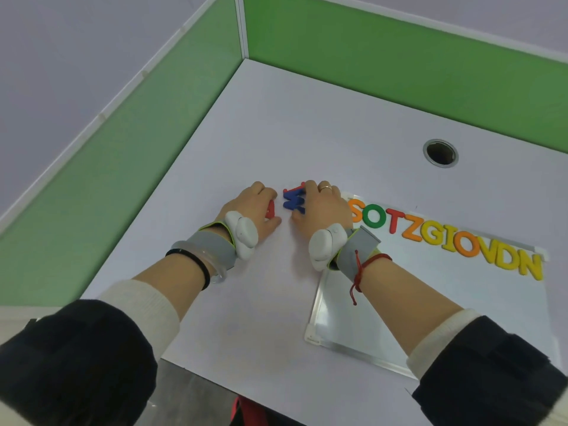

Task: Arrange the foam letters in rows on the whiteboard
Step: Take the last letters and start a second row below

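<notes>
Obs: left hand (255, 207) is curled round a red letter (270, 209). The letter is mostly hidden, so can't read which one. Right hand (322, 204) is curled over a small clump of blue letters (293, 200), thumb at the near side, fingertips at the far side. Looks like a grip, not just a touch. A scrap of red shows at the clump's far edge, id unclear. Both lots sit on the bare table (276, 133), just left of the whiteboard (399, 296), not on it.

Board status: one row of letters (445, 241) along the far edge, reading S O T Z G I O V D N, packed close. Rest of the board is bare.

Judgement: step in hand = collecting the loose letters. Row 1 looks to span the board's width, so these prob. start row 2, under the S.

To do it well:
- Split the blue clump, one letter per pinch.
- Lift, don't drag, over the board's frame.
- Set each flat and right way up, parallel w/ row 1, w/ a clear gap.
- Keep the right wrist off the S and O — a brush there would shunt the row.
</notes>
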Demonstrator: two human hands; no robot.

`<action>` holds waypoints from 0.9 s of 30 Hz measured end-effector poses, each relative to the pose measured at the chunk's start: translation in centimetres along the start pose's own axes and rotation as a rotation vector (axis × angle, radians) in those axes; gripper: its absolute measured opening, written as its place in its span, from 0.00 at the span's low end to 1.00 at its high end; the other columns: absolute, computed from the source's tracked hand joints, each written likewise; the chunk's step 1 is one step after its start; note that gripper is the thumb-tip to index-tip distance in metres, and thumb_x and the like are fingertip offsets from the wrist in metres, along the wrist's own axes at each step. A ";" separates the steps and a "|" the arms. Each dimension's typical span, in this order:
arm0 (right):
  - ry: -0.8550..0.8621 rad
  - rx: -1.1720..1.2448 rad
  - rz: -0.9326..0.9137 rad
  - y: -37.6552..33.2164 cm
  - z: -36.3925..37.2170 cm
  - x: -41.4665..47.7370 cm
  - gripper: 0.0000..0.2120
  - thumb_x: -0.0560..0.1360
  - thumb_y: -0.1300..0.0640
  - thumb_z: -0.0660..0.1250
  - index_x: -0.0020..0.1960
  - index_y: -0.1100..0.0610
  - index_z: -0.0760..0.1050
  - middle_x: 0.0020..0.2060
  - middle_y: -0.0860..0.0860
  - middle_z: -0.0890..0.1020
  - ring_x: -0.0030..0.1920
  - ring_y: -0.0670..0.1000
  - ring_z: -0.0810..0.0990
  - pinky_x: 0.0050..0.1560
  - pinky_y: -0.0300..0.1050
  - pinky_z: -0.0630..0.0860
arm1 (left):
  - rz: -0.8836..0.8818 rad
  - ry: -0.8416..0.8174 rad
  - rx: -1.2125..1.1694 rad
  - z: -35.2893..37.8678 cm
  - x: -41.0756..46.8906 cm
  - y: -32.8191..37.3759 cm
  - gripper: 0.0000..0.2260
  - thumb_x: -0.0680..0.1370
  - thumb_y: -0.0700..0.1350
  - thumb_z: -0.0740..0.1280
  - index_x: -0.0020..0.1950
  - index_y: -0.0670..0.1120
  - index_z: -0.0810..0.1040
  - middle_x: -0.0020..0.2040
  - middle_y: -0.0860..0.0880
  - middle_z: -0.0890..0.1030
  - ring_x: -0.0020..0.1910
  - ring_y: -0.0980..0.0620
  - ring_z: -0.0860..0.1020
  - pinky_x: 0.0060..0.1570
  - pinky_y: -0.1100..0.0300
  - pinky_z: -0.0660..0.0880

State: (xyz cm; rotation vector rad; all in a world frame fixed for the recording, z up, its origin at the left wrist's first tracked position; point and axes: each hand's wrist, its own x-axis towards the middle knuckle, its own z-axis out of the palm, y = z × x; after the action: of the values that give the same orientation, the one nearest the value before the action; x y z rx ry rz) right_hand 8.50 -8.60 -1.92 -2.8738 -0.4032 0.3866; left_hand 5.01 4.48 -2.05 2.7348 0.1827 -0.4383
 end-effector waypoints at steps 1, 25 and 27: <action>-0.011 -0.003 -0.018 0.2 -0.2 0.0 0.19 0.75 0.58 0.61 0.64 0.58 0.65 0.59 0.59 0.72 0.60 0.59 0.70 0.52 0.51 0.72 | -0.003 -0.020 -0.041 -0.1 -0.1 -0.1 0.24 0.75 0.51 0.65 0.68 0.47 0.65 0.66 0.47 0.69 0.62 0.46 0.72 0.56 0.53 0.73; 0.029 0.029 -0.184 1.8 -1.3 -0.6 0.16 0.74 0.57 0.62 0.60 0.57 0.72 0.56 0.55 0.76 0.58 0.57 0.72 0.59 0.49 0.67 | 0.147 0.049 -0.064 -1.1 -0.5 1.2 0.16 0.73 0.45 0.66 0.61 0.46 0.74 0.61 0.47 0.75 0.56 0.45 0.76 0.57 0.55 0.71; 0.038 0.028 -0.178 2.9 -1.7 -1.0 0.15 0.74 0.58 0.61 0.59 0.57 0.73 0.56 0.55 0.76 0.57 0.57 0.72 0.59 0.49 0.68 | 0.161 0.032 -0.049 -1.1 -0.2 2.0 0.17 0.73 0.45 0.66 0.61 0.46 0.74 0.62 0.46 0.75 0.56 0.44 0.76 0.58 0.55 0.71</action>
State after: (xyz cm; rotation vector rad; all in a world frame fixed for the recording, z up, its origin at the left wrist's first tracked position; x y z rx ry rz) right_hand 8.75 -11.96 -0.76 -2.7847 -0.6352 0.3028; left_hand 5.45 2.97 -0.34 2.6840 -0.0181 -0.3408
